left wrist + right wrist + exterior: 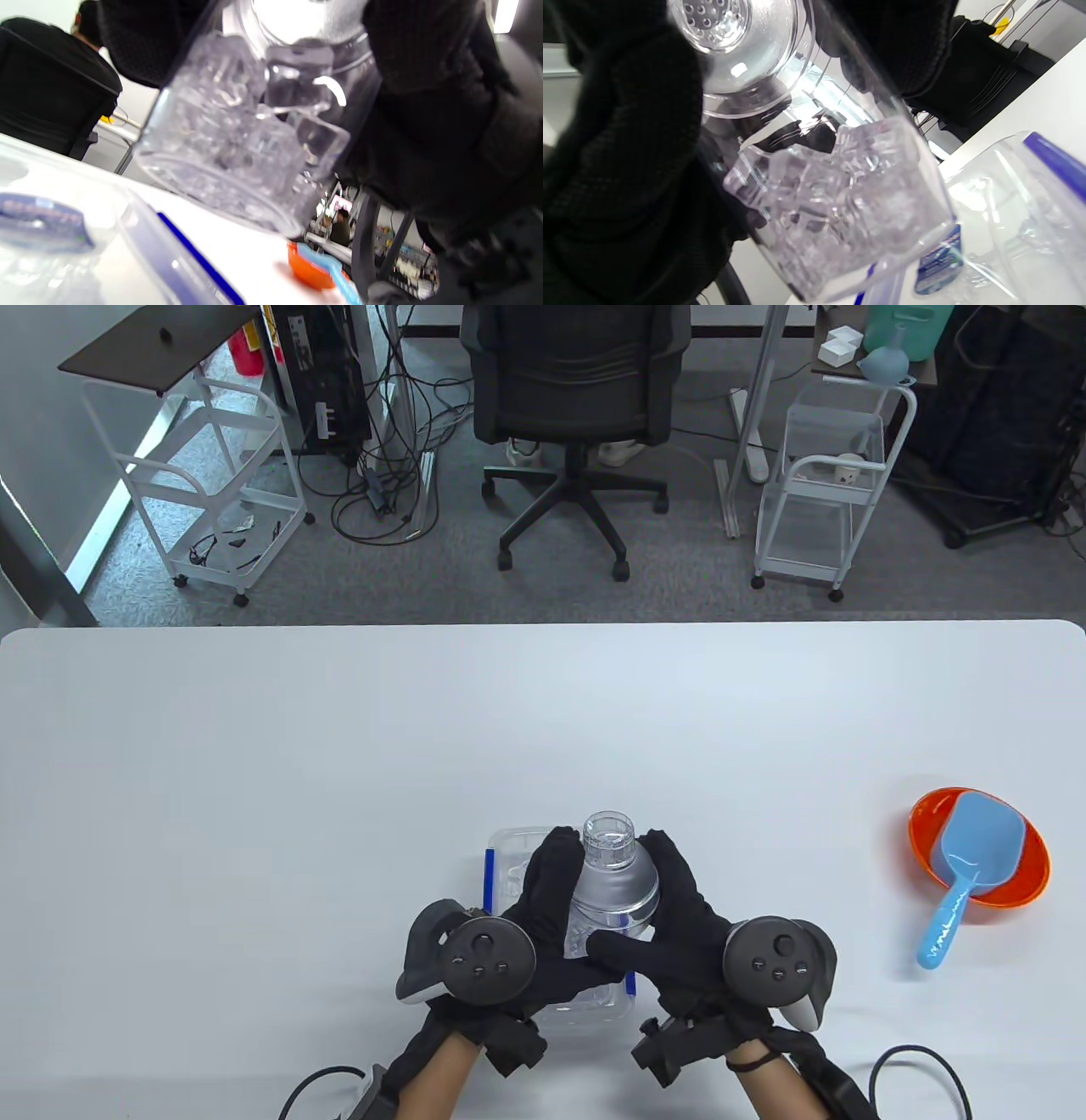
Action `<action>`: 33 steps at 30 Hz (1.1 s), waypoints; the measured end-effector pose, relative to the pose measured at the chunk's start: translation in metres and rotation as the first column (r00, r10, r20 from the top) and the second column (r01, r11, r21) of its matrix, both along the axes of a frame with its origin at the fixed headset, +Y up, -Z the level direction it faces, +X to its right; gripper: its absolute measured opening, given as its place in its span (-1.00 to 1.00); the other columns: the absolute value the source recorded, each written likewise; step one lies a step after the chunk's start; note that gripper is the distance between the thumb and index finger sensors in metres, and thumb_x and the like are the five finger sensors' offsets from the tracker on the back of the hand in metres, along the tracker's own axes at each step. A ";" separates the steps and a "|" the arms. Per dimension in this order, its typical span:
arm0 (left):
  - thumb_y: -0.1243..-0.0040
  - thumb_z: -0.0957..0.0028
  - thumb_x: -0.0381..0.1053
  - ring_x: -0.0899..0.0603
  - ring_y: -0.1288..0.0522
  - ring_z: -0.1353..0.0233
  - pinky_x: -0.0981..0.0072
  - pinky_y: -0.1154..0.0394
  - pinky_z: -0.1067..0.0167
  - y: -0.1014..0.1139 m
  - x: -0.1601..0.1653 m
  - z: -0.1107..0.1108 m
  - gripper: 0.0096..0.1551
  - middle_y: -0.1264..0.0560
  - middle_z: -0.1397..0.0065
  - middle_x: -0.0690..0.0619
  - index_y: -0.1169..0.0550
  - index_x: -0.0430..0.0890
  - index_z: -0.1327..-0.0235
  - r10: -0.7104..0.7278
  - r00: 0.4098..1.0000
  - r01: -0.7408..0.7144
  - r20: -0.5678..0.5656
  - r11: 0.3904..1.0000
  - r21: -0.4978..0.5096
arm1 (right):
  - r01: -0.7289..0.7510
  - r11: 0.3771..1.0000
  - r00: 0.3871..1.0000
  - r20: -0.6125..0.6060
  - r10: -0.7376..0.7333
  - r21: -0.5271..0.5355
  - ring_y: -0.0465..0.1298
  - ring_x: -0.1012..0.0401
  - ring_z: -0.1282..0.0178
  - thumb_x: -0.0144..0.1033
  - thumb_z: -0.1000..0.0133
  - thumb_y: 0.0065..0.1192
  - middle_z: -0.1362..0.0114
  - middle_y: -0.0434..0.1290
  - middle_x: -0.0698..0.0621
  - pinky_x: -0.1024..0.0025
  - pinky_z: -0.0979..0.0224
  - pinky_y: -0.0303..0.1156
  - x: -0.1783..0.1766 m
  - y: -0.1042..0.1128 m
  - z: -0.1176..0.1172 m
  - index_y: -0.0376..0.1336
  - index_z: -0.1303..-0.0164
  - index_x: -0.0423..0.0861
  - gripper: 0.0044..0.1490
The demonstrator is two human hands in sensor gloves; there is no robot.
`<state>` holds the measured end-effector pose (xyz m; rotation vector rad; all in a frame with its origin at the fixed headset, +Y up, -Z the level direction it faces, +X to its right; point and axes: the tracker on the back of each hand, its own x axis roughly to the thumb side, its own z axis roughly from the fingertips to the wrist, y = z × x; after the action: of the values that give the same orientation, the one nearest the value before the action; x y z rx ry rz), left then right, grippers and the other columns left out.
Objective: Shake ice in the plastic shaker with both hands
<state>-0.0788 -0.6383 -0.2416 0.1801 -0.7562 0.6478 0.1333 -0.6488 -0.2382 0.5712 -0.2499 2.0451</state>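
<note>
Both your hands grip the clear plastic shaker (612,882): your left hand (543,916) wraps its left side, your right hand (679,916) its right, thumb across the front. You hold it lifted off the table (254,780), above a clear blue-trimmed container (501,865). Ice cubes (835,199) fill its lower part. An orange bowl (1018,882) holding a blue scoop (963,874) sits well apart to the right
</note>
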 end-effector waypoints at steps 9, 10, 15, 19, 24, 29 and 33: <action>-0.22 -0.09 0.37 -0.47 -0.41 -0.48 -0.09 -0.50 -0.40 -0.003 -0.008 0.003 0.35 0.12 -0.64 -0.45 0.46 -0.04 -0.46 0.176 0.981 -0.174 -0.077 0.984 0.031 | 0.232 0.969 0.971 -0.046 -0.236 -0.085 0.43 -0.25 -0.41 0.27 -0.07 0.12 -0.58 0.08 -0.47 -0.05 -0.35 0.50 0.006 -0.006 -0.005 -0.12 -0.59 -0.34 0.19; -0.24 -0.08 0.34 -0.50 -0.40 -0.47 -0.12 -0.48 -0.39 -0.004 -0.009 0.002 0.34 0.11 -0.64 -0.45 0.43 -0.04 -0.48 0.234 0.970 -0.234 -0.062 0.972 0.009 | 0.245 0.965 0.967 -0.051 -0.250 -0.090 0.43 -0.23 -0.41 0.26 -0.05 0.14 -0.58 0.09 -0.46 -0.03 -0.35 0.50 0.005 -0.007 -0.005 -0.11 -0.59 -0.33 0.19; -0.24 -0.08 0.34 -0.49 -0.39 -0.48 -0.11 -0.48 -0.40 -0.002 -0.009 0.005 0.31 0.08 -0.64 -0.44 0.37 -0.08 -0.51 0.193 0.979 -0.188 -0.071 0.979 0.072 | 0.258 0.959 0.957 -0.104 -0.270 -0.115 0.38 -0.24 -0.45 0.24 -0.06 0.16 -0.61 0.05 -0.44 -0.06 -0.40 0.45 0.005 -0.007 -0.007 -0.15 -0.61 -0.30 0.19; -0.24 -0.08 0.35 -0.47 -0.39 -0.49 -0.08 -0.48 -0.41 -0.004 -0.005 0.006 0.33 0.08 -0.62 -0.44 0.36 -0.19 -0.47 0.247 0.966 -0.244 -0.072 0.968 0.057 | 0.258 0.936 0.927 -0.212 -0.310 -0.237 0.21 -0.49 -0.46 0.30 -0.16 0.03 -0.65 -0.05 -0.51 -0.49 -0.19 0.30 -0.001 -0.013 -0.008 -0.34 -0.66 -0.14 0.18; -0.25 -0.06 0.33 -0.49 -0.39 -0.47 -0.10 -0.48 -0.39 -0.005 -0.003 0.006 0.29 0.04 -0.61 -0.47 0.26 -0.26 -0.51 0.215 0.973 -0.208 -0.089 0.975 0.075 | 0.320 0.890 0.888 -0.224 -0.401 -0.326 0.13 -0.48 -0.50 0.35 -0.17 -0.07 -0.67 -0.06 -0.45 -0.51 -0.23 0.24 -0.003 -0.026 -0.011 -0.45 -0.62 -0.09 0.17; -0.23 -0.09 0.32 -0.50 -0.35 -0.51 -0.11 -0.46 -0.40 -0.012 0.000 -0.001 0.27 0.09 -0.66 -0.43 0.28 -0.19 -0.55 0.206 0.974 -0.209 -0.097 0.977 -0.028 | 0.335 0.886 0.900 -0.169 -0.402 -0.321 0.20 -0.44 -0.49 0.32 -0.18 -0.04 -0.65 0.00 -0.44 -0.47 -0.28 0.26 0.000 -0.030 -0.015 -0.45 -0.61 -0.16 0.19; -0.23 -0.12 0.31 -0.58 -0.32 -0.50 -0.23 -0.43 -0.38 -0.006 0.011 -0.011 0.38 0.09 -0.64 -0.52 0.51 -0.12 -0.39 0.046 0.995 -0.059 -0.089 0.988 -0.145 | 0.347 0.893 0.906 -0.143 -0.398 -0.285 0.13 -0.48 -0.50 0.27 -0.18 0.04 -0.65 -0.04 -0.45 -0.51 -0.30 0.17 0.000 -0.024 -0.018 -0.46 -0.57 -0.20 0.22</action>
<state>-0.0675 -0.6442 -0.2526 0.0915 -0.6205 0.7387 0.1330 -0.6724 -0.2562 0.5162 0.0237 1.6002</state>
